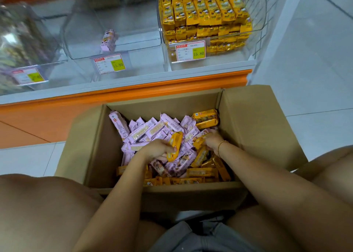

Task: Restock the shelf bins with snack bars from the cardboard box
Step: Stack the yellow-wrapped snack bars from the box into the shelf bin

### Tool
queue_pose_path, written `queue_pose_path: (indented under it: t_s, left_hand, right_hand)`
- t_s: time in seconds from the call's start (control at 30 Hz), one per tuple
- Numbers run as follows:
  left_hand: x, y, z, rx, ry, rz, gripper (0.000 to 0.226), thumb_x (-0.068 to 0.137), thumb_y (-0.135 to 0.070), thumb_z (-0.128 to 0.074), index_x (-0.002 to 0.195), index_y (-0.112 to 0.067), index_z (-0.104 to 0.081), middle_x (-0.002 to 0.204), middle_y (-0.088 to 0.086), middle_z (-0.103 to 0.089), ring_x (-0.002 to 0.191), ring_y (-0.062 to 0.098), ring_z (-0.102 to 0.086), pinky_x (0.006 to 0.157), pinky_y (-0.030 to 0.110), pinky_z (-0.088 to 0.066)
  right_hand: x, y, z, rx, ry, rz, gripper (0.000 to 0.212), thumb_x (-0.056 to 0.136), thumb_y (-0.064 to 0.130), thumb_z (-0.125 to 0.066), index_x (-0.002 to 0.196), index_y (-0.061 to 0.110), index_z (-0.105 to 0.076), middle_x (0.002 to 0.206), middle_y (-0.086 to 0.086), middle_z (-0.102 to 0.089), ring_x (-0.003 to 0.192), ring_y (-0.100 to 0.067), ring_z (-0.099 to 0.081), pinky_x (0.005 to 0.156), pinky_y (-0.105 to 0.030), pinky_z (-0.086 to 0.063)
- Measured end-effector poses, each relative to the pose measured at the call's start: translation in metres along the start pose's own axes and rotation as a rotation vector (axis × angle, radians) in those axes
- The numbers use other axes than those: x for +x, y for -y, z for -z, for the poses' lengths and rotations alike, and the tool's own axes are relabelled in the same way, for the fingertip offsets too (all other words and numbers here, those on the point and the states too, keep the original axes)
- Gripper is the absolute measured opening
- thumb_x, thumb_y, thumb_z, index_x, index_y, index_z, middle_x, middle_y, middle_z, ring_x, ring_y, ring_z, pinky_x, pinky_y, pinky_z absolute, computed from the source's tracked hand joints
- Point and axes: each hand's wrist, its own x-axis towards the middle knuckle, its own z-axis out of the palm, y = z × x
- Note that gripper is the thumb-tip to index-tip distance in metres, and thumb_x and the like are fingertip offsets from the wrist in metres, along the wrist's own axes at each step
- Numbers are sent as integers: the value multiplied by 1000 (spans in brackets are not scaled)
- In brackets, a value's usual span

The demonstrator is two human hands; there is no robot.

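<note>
- Shop floor tiles [315, 79] carry the cardboard box [248, 121] of snack bars [152, 129] before the shelf bins [80, 41].
- Left hand [155, 150] grips a yellow bar [174, 146], its length pointing shelfward.
- Right hand [211, 139] sits among bars, grip unclear, nearer the yellow-bar bin [264, 16].

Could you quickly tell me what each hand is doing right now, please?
Left hand: closed, holding a yellow snack bar.
Right hand: closed, gripping a second yellow bar in the cardboard box.

Gold bead bracelet [221, 146], grey shorts [200, 238]
</note>
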Motion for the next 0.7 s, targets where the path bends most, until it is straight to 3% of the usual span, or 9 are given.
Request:
queue_pose_path:
  t_s: [0.03,0.07,0.17,0.27,0.33,0.43,0.57,0.63,0.7]
  left_hand:
    - [-1,2,-1,-100,3,7,66,87,-21,-68,142,-2,-35,136,13,-47,112,25,-53,87,31,-52]
    - [-1,4,-2,-189,11,16,66,88,-19,-67,143,-2,-34,133,13,-49,111,25,-52,86,31,-52]
    - [-1,5,-4,-376,53,31,49,90,-16,-64,134,-4,-45,94,5,-58,83,17,-56,76,30,-53]
    - [-5,1,-3,-554,23,12,4,93,-9,-58,93,-12,-56,59,-2,-41,55,11,-43,63,27,-55]
    - [-6,-1,-3,-679,-20,-3,16,94,-6,-54,80,-14,-50,53,-3,-34,54,13,-38,64,28,-56]
    - [-11,-4,-1,-831,-61,-4,15,95,-6,-50,81,-12,-50,47,-2,-40,58,18,-44,73,33,-55]
    - [-18,-11,1,-960,-43,-74,29,93,-6,-42,65,-13,-45,46,-1,-39,52,19,-47,72,34,-55]
    - [-23,-15,2,-989,-6,-145,43,91,-6,-37,51,-14,-51,45,-1,-45,45,16,-50,61,29,-55]
    - [-28,-19,5,-1063,35,-213,47,89,-6,-33,47,-14,-53,47,0,-48,43,16,-51,55,26,-55]
  right_hand:
    - [1,-2,-1,17,25,6,44,91,-9,-46,135,-3,-44,118,-8,-48,108,-19,-47,80,-20,-46]
    - [0,-2,-2,-16,43,19,47,91,-10,-48,137,-2,-43,125,-10,-48,117,-22,-47,86,-21,-44]
    - [-10,0,-1,-138,108,34,68,77,-3,-73,136,6,-41,141,-10,-40,128,-27,-43,101,-34,-42]
    - [-18,3,-1,-73,179,-4,81,66,15,-87,132,13,-41,141,-6,-36,116,-23,-46,95,-41,-49]
    - [-23,6,0,-7,177,-10,77,71,22,-84,133,12,-40,141,-6,-36,113,-21,-47,95,-42,-49]
    - [-23,6,1,-13,146,-2,72,77,26,-79,135,9,-38,146,-4,-33,123,-25,-46,91,-42,-52]
    - [-28,9,0,33,81,9,64,76,16,-80,126,6,-41,144,-6,-39,125,-25,-45,78,-38,-52]
    - [-30,12,-2,62,45,5,49,76,6,-78,111,10,-44,125,-10,-51,112,-25,-53,79,-38,-51]
    - [-36,25,-3,121,84,-14,33,79,3,-68,99,16,-45,101,-6,-51,87,-20,-54,64,-32,-49]
